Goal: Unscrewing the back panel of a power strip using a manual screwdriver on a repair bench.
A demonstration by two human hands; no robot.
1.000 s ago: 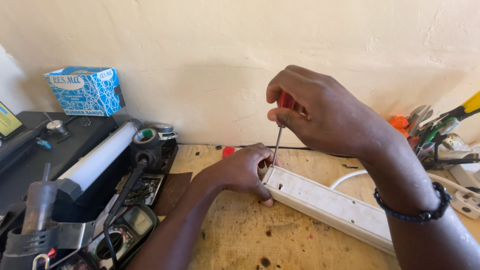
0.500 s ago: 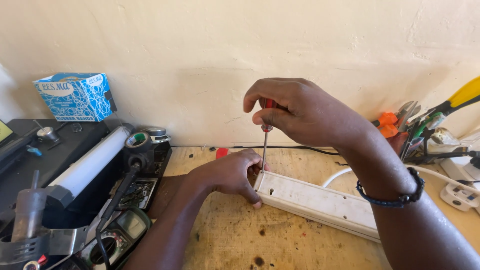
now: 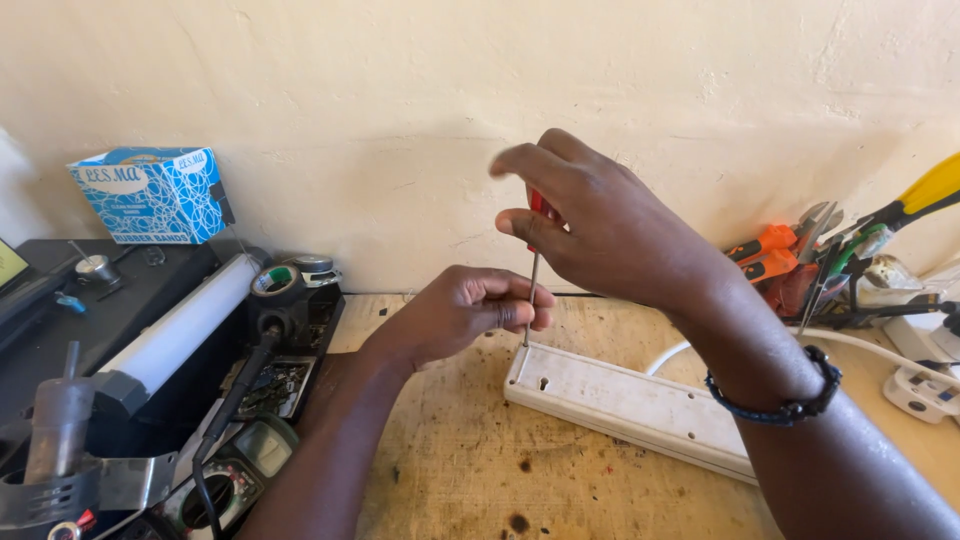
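Note:
A long white power strip [image 3: 640, 405] lies back side up on the wooden bench [image 3: 470, 470]. My right hand [image 3: 610, 225] grips the red handle of a thin screwdriver [image 3: 533, 270] held upright, its tip at the strip's left end. My left hand [image 3: 465, 310] is curled beside the shaft, fingertips touching it just above the strip's corner. A dark bead bracelet [image 3: 790, 400] circles my right wrist.
At left are a blue patterned box [image 3: 150, 195], a white tube [image 3: 185, 320], a tape roll [image 3: 277, 282], a multimeter [image 3: 235, 480] and a soldering-iron stand [image 3: 55, 440]. At right, pliers with orange handles [image 3: 770, 250], a yellow-handled tool [image 3: 925, 190] and a white plug [image 3: 915, 390].
My right hand has shifted slightly left and its fingers have spread on the screwdriver handle. My left hand has moved from pressing the strip's end to curling around the shaft.

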